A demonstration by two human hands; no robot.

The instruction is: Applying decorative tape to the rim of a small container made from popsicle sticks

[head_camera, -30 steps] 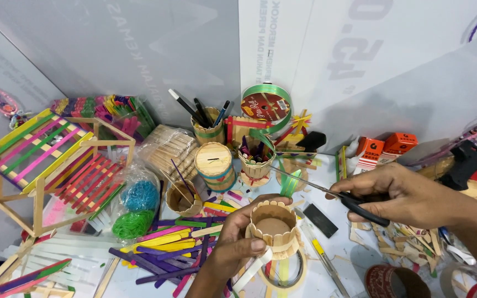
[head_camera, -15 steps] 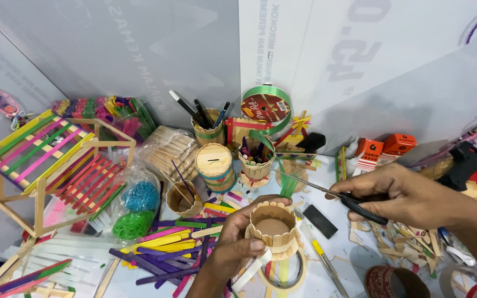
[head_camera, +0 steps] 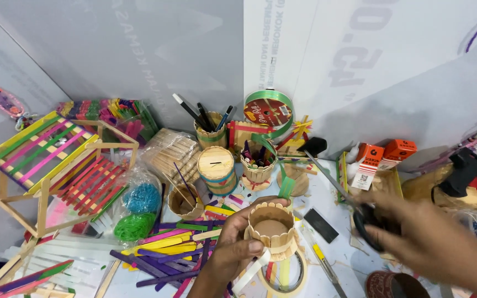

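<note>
- The work table (head_camera: 332,190) is crowded with craft material: a big house frame of coloured sticks (head_camera: 56,160) stands on the left, and loose coloured sticks (head_camera: 167,248) lie in a heap in front.
- The small round cup of wooden sticks (head_camera: 271,229) is in the low middle of the view, above a tape roll (head_camera: 288,276). Its wall looks closed all around and it has a bottom, so I judge the body as mostly built. A pale strip (head_camera: 252,270) hangs loose from its lower edge, so some trimming or decoration seems left.
- Several similar cups (head_camera: 216,168) behind it look finished already.
- The left hand (head_camera: 233,248) comes from below, palm up, with the fingers closed around the side of the cup and holding it upright.
- The right hand (head_camera: 420,237) reaches in from the right, blurred, and is clamped on the dark handles of scissors (head_camera: 354,207); the long blades point up and left, apart from the cup.
</note>
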